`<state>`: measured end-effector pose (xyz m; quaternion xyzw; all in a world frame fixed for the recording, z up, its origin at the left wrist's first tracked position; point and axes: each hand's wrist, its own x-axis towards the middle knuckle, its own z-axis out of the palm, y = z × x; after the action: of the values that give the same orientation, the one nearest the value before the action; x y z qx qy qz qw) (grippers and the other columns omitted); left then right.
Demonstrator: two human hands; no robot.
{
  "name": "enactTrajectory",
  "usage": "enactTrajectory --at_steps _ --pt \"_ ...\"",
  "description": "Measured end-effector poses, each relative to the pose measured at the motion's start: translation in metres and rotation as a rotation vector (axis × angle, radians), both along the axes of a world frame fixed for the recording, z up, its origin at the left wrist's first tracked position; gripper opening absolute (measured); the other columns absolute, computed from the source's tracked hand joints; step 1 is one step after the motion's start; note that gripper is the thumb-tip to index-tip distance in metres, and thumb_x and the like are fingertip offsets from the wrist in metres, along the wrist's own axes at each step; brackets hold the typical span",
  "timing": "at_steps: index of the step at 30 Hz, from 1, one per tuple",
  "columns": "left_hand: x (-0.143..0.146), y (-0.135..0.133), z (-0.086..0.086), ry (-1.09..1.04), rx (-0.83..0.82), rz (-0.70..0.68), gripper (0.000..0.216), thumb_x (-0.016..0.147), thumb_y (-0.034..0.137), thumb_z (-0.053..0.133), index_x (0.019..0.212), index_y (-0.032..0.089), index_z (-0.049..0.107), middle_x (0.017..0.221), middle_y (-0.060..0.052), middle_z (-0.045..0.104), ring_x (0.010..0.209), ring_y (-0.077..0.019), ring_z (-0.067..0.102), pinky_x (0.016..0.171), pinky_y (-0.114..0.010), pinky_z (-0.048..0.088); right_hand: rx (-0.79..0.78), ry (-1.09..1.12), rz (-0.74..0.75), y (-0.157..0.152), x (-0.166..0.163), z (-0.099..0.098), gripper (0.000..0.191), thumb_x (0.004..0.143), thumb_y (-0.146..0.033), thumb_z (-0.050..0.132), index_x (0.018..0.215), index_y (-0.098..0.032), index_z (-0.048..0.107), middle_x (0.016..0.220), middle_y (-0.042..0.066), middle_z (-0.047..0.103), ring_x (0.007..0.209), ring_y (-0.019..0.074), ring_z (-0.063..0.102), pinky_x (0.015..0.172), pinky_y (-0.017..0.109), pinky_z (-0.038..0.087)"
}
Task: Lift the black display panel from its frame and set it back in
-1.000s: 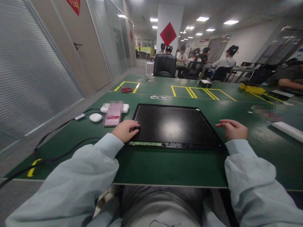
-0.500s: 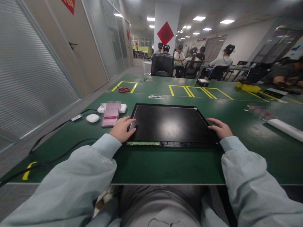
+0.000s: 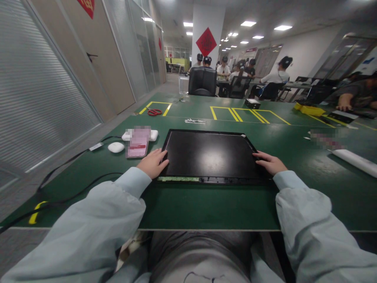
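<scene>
A black flat display panel (image 3: 210, 155) lies face up on the green table (image 3: 206, 204) in front of me, with a green circuit strip along its near edge. My left hand (image 3: 153, 162) rests on the panel's left edge, fingers stretched over the corner. On the right edge lies my right hand (image 3: 270, 162), fingers extended and touching the frame. Neither hand has anything lifted.
A pink phone (image 3: 137, 144), a white case (image 3: 116, 147) and black cables (image 3: 73, 184) lie to the left. Red scissors (image 3: 154, 112) and small parts (image 3: 194, 121) lie farther back. A white roll (image 3: 355, 160) sits at right. Several people sit at far tables.
My right hand has moved left from the bare table onto the panel's right edge. My left hand has shifted slightly along the left edge, its fingers spreading flat.
</scene>
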<state>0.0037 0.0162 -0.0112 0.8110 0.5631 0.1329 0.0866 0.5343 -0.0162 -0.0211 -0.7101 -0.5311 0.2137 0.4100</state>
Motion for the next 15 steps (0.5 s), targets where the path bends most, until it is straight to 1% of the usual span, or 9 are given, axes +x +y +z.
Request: enactTrajectory --at_steps 4,7,12,15 --pt "-0.003 0.004 -0.001 -0.05 0.013 0.011 0.055 0.093 0.032 0.051 0.143 0.018 0.068 0.155 -0.015 0.063 0.151 -0.0335 0.051 0.127 -0.053 0.039 0.011 -0.006 0.002 0.0 0.0 0.0 0.025 0.061 -0.018 0.08 0.083 -0.03 0.085 0.124 0.003 0.08 0.134 0.0347 0.066 0.123 0.053 0.04" --pt "-0.003 0.003 0.001 -0.081 0.02 0.033 0.056 0.09 0.025 0.05 0.142 0.018 0.069 0.153 -0.013 0.065 0.148 -0.0332 0.055 0.126 -0.051 0.041 0.0 -0.001 0.003 0.0 0.001 -0.001 0.026 0.061 -0.019 0.08 0.084 -0.03 0.085 0.128 0.002 0.079 0.135 0.0347 0.065 0.125 0.052 0.039" --pt "0.0 -0.002 0.008 -0.077 -0.006 0.046 0.059 0.09 0.02 0.047 0.146 0.013 0.065 0.155 -0.016 0.063 0.146 -0.0329 0.058 0.124 -0.048 0.043 -0.003 -0.003 0.008 0.001 0.003 -0.002 0.028 0.062 -0.02 0.08 0.088 -0.03 0.087 0.132 0.002 0.077 0.136 0.0346 0.064 0.125 0.051 0.038" --pt "0.001 -0.003 0.009 -0.058 -0.015 0.04 0.06 0.091 0.021 0.046 0.146 0.01 0.065 0.155 -0.018 0.062 0.147 -0.034 0.056 0.125 -0.049 0.042 -0.012 -0.014 0.018 0.001 0.004 -0.002 0.029 0.063 -0.02 0.081 0.089 -0.03 0.087 0.133 0.002 0.077 0.135 0.0342 0.065 0.124 0.051 0.04"
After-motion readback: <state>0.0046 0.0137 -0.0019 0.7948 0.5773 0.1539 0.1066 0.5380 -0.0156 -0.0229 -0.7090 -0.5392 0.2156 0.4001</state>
